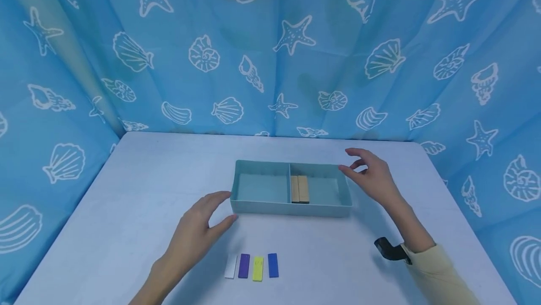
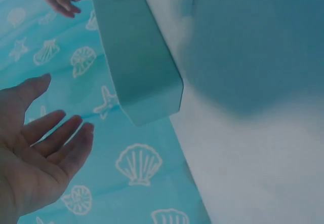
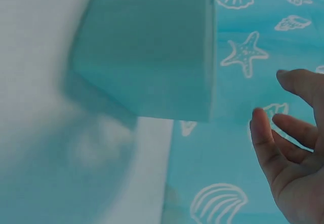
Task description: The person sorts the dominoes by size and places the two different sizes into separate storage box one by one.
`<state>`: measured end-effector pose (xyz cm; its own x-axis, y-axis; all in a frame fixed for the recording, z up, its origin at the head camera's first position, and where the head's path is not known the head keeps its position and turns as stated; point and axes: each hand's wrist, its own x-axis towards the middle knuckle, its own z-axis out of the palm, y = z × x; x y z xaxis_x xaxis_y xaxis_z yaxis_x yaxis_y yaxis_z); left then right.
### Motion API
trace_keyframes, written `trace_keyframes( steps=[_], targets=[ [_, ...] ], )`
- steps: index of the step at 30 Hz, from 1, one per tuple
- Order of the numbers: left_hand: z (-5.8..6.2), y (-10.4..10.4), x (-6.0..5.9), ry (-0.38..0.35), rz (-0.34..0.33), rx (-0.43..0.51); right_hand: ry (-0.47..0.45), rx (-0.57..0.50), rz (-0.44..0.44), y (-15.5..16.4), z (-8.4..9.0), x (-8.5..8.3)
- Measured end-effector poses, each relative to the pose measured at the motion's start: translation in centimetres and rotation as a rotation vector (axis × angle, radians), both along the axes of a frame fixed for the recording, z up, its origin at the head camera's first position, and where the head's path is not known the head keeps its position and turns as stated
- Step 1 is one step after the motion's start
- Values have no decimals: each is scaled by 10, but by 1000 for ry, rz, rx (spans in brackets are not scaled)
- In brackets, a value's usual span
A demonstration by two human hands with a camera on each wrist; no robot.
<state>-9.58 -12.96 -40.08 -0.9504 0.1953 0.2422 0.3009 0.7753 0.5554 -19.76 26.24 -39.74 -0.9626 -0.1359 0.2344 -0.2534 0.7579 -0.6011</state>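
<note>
A pale blue-green two-compartment tray (image 1: 291, 209) stands on the white-covered table (image 1: 118, 211), its long side facing the person. The left hand (image 1: 196, 225) is at the tray's left end, thumb and fingers spread and loosely bent, grasping nothing; the fingertips are just beside the near left corner. The right hand (image 1: 374, 178) is at the opposite end, near the far right corner, its fingers likewise released and gently curved around no object. Both wrist views show the fingers apart from the tray's wall. In the right compartment, two tan rectangular blocks (image 1: 303, 189) lie side by side next to the divider (image 1: 289, 178). On the table in front of the tray, four small flat tiles form a spaced row, from left to right: a white tile (image 1: 230, 266), a purple tile (image 1: 243, 266), a yellow tile (image 1: 258, 269) and a blue tile (image 1: 273, 265). Behind the table hangs a blue curtain (image 1: 169, 51) printed with white shells and starfish.
</note>
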Motion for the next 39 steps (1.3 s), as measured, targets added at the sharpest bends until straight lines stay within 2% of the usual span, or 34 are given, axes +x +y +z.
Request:
trace_keyframes(
  steps=[4,8,11,14,17,22,28,34,39],
  targets=[
    [-3,0,15,-17,-43,-77,-15,-14,-42,4,-14,3],
    [-9,-1,25,-57,-167,-181,-55,-31,-69,6,-26,7],
    [-15,-3,30,-137,-267,-234,-76,-41,-75,5,-33,10],
    [-22,-4,32,-247,-322,-263,-92,-46,-79,4,-39,13],
    [-29,-4,34,-356,-346,-283,-104,-50,-93,4,-44,15],
    [-35,-3,33,-443,-371,-321,-109,-60,-103,4,-51,18],
    [-38,2,34,-462,-371,-343,-100,-90,-99,1,-58,21],
    [-45,5,36,-456,-350,-348,-91,-115,-109,-1,-62,22],
    [-49,8,36,-432,-359,-383,-88,-134,-114,-2,-65,23]
  ],
)
